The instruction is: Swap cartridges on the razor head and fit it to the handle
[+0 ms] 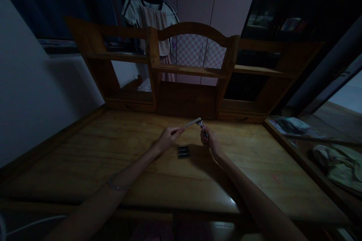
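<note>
Nearest the camera, two bare forearms stretch in from the bottom edge, the left forearm [93,211] ringed by a thin, pale bracelet [114,186] and the right forearm [263,199] slanting in from the opposite corner. Both reach over a broad, honey-coloured wooden desktop [113,158] with visible grain. The left hand [166,138] has its thumb and fingers closed on the near end of a slim, straight, pale stick [192,122], which points away and to the right, its far end free of that hand. The right hand [209,141] has its fingers wrapped round the dark handle of a small razor-like tool with a silvery head [200,123]. That head meets the stick near its far end in the view; whether they actually touch, I cannot tell. Stick and tool are above the middle of the desktop, towards its back. Between the forearms, just nearer the camera than the hands, lies a small, flat, black piece with three parallel bars [183,152]. A brown wooden shelf unit with an arched top rail [192,28] stands along the back edge, and behind it are a white, dark-trimmed shirt [131,9] on a hanger and tall, pale pinkish cupboard doors [195,3].
</note>
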`<action>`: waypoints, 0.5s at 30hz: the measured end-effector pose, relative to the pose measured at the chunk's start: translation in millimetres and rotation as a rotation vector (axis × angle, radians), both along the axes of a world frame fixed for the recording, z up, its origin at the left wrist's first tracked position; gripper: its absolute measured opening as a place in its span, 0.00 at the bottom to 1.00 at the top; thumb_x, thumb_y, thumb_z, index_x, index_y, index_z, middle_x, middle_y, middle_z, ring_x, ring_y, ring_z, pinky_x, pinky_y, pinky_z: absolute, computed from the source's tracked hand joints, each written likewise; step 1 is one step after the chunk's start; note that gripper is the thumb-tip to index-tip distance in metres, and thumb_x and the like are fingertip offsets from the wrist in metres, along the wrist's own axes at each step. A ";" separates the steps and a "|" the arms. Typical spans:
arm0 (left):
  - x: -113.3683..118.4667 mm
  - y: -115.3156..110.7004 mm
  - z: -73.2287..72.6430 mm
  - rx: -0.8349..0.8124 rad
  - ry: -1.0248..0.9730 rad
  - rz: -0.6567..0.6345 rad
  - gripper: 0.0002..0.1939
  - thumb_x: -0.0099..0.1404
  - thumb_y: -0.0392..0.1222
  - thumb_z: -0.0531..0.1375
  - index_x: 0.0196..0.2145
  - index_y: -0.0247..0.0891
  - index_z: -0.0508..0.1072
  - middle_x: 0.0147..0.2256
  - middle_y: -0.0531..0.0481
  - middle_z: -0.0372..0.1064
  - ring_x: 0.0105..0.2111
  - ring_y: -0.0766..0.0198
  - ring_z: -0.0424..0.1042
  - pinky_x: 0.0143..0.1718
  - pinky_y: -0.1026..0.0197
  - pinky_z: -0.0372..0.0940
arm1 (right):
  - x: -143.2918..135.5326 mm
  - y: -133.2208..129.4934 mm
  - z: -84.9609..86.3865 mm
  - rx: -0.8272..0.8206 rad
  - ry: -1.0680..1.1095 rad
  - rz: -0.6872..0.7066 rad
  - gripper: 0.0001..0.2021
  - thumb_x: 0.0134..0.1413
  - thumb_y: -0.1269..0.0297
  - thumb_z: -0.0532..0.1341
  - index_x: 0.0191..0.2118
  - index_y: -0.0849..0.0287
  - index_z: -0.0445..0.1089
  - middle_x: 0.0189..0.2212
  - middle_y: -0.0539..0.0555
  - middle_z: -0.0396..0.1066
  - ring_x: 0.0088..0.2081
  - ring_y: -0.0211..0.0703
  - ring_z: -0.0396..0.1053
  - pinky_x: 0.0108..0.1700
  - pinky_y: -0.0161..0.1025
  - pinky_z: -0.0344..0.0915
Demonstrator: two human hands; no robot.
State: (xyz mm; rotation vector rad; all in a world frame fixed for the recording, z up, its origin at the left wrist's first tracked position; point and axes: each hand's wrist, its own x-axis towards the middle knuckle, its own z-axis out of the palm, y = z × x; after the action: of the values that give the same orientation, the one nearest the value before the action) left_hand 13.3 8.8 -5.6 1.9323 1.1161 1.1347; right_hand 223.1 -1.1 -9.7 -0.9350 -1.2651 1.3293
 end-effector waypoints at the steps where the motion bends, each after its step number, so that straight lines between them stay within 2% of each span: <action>1: 0.3 0.3 0.1 -0.002 0.005 0.015 0.23 0.64 0.57 0.51 0.23 0.34 0.64 0.22 0.55 0.51 0.25 0.68 0.53 0.26 0.65 0.48 | -0.1 -0.3 0.2 0.002 0.004 -0.004 0.23 0.55 0.43 0.54 0.22 0.57 0.52 0.17 0.43 0.43 0.17 0.32 0.39 0.19 0.34 0.35; 4: 0.0 0.3 1.3 -0.004 -0.007 0.055 0.23 0.64 0.57 0.51 0.23 0.34 0.64 0.22 0.54 0.52 0.25 0.68 0.53 0.26 0.65 0.48 | -0.4 -1.8 1.8 0.006 -0.003 -0.007 0.23 0.54 0.43 0.54 0.22 0.56 0.52 0.17 0.43 0.43 0.17 0.33 0.40 0.19 0.34 0.36; 10: 2.3 -3.3 2.3 -0.030 -0.004 -0.009 0.23 0.65 0.56 0.50 0.22 0.35 0.60 0.21 0.54 0.50 0.24 0.68 0.51 0.24 0.65 0.47 | -1.2 -2.5 2.4 0.002 -0.002 0.014 0.23 0.55 0.43 0.54 0.21 0.56 0.51 0.17 0.43 0.42 0.17 0.33 0.38 0.20 0.35 0.35; 15: 0.8 -0.4 -0.1 0.021 -0.015 0.072 0.22 0.65 0.54 0.51 0.22 0.35 0.61 0.22 0.54 0.51 0.24 0.68 0.52 0.25 0.65 0.47 | 0.3 -0.8 0.4 0.001 -0.033 0.007 0.25 0.55 0.42 0.53 0.20 0.56 0.50 0.17 0.44 0.42 0.17 0.33 0.39 0.19 0.35 0.35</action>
State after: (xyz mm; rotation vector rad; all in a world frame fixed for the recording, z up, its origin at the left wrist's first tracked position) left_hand 14.1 8.4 -5.7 1.9104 1.1782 1.2015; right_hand 223.5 -1.9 -9.3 -0.9559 -1.2948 1.3229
